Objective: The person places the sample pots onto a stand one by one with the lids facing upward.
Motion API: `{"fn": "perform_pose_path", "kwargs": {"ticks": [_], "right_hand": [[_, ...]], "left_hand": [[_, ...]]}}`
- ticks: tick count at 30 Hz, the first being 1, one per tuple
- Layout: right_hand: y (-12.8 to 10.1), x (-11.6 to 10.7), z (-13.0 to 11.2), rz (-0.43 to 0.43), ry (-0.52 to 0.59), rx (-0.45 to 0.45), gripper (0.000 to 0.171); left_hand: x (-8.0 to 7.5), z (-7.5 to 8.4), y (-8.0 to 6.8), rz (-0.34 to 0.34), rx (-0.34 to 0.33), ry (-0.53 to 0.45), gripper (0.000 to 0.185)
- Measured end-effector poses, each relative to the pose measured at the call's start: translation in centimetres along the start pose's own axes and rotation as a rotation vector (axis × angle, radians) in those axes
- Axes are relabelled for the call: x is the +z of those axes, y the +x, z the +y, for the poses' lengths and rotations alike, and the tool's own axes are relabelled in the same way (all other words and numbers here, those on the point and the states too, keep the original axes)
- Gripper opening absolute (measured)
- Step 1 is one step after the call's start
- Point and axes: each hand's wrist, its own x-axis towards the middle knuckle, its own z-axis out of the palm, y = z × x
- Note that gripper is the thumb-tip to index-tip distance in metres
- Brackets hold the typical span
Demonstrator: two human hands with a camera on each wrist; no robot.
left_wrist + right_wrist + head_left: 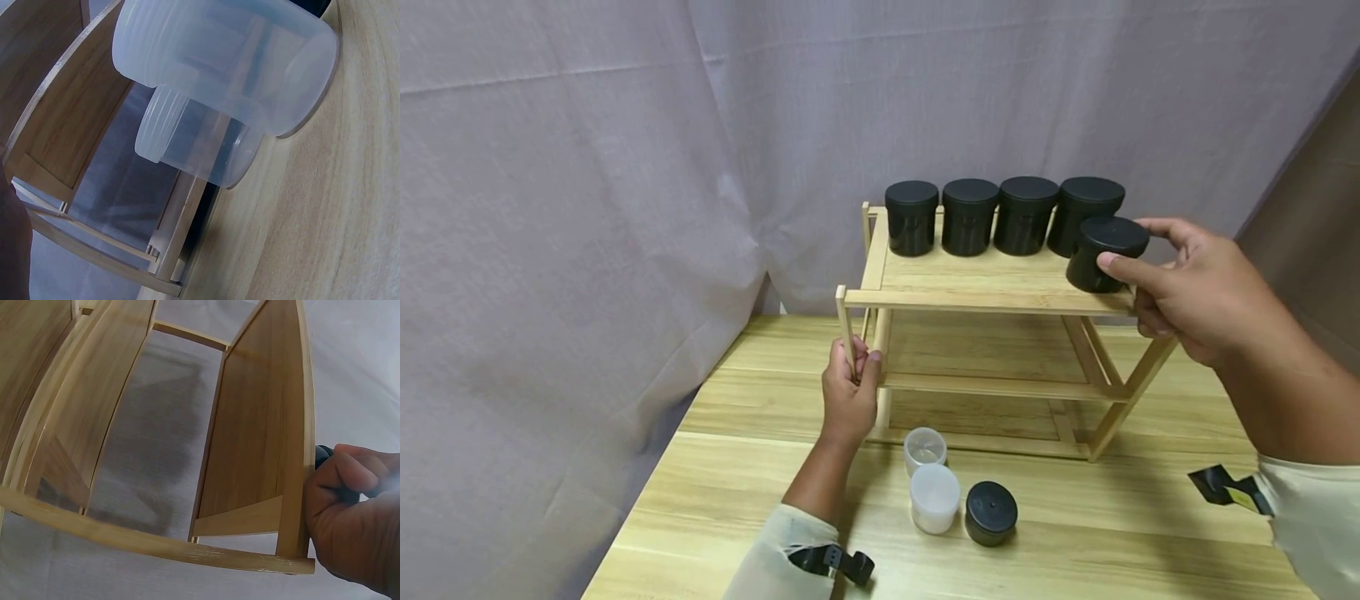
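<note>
Right hand (pixel 1187 287) around black jar (pixel 1103 252); wooden rack (pixel 992 287)

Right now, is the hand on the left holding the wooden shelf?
Touching. In the head view, the left hand curls its fingers round the front left post of the wooden shelf, with no gap showing.

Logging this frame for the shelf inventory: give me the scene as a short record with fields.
left hand: left hand grips the front left post of the wooden rack
right hand: right hand holds a black jar at the top shelf's right end
top shelf: row of four black jars
table: two translucent jars, one black jar on the table
</note>
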Motion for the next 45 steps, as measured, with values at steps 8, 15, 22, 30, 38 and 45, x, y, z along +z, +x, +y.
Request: {"fn": "perform_pose_path", "kwargs": {"ticks": [8,15,22,30,38,45], "right_hand": [[-0.7,0.3,-0.6,0.024,-0.031,0.018,0.098],[-2.5,1.5,-0.8,0.175,-0.027,-0.042,0.099],[-4.5,3.5,-0.8,0.361,0.11,-0.222,0.079],[-5.8,6.0,0.5,0.262,0.445,-0.559,0.072],[-6.3,6.6,1.9,0.2,0.634,-0.673,0.07],[-6.7,6.6,3.9,0.114,0.656,-0.747,0.069]], "left_hand": [[0.0,-0.1,0.0,-0.002,-0.009,-0.002,0.013],[0.0,0.1,0.0,-0.011,-0.007,-0.007,0.013],[-0.2,0.2,0.1,0.0,-0.007,-0.008,0.013],[-0.4,0.2,0.1,0.004,0.008,-0.012,0.012],[-0.2,0.2,0.1,0.005,0.018,-0.009,0.011],[-0.2,0.5,0.2,-0.005,0.005,0.0,0.012]]}}
